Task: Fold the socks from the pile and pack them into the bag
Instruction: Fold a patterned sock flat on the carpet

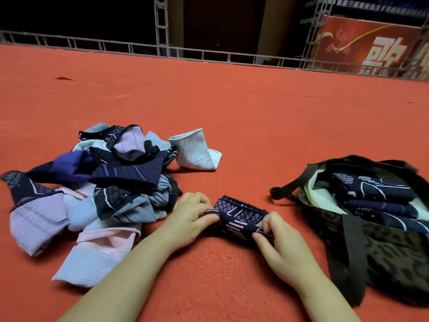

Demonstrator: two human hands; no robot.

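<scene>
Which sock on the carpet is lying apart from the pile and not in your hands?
The pale blue sock, folded over on the carpet just right of the pile. The rest are heaped together, held, or in the bag.

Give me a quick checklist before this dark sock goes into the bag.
1. Both hands hold the dark patterned sock: ok, left hand pinches one end, right hand the other.
2. Fold finished: cannot tell, the sock looks bunched between the hands.
3. Bag mouth open: ok, folded dark socks show inside.
4. Room left in the bag: cannot tell.
5. Path to the bag across the red carpet: ok.
6. Pile done: not ok, many socks remain.
</scene>
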